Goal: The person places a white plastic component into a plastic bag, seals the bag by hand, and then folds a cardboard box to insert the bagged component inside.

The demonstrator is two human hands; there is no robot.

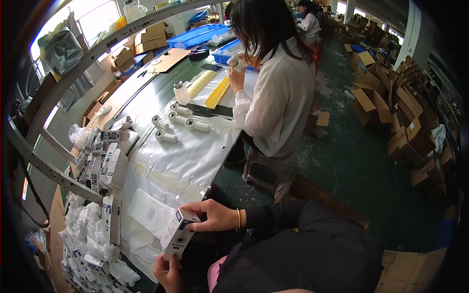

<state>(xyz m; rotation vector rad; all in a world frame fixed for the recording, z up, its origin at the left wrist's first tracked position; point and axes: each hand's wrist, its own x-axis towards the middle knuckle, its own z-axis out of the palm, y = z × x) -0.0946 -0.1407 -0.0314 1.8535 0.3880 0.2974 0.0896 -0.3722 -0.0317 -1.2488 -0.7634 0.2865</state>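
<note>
Your dark sleeve lies nearest, while fingers of your right hand and left hand grip opposite ends of the white box at the worktop's near edge: likely light, crushable card, so squeeze gently there.

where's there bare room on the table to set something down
Mostly bare: the plastic sheet between the white fittings and the flat white bag. Crowded: the left side, with stacked boxes and white packets.

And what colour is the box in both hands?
The box is mostly white with dark printing; head view.
</note>
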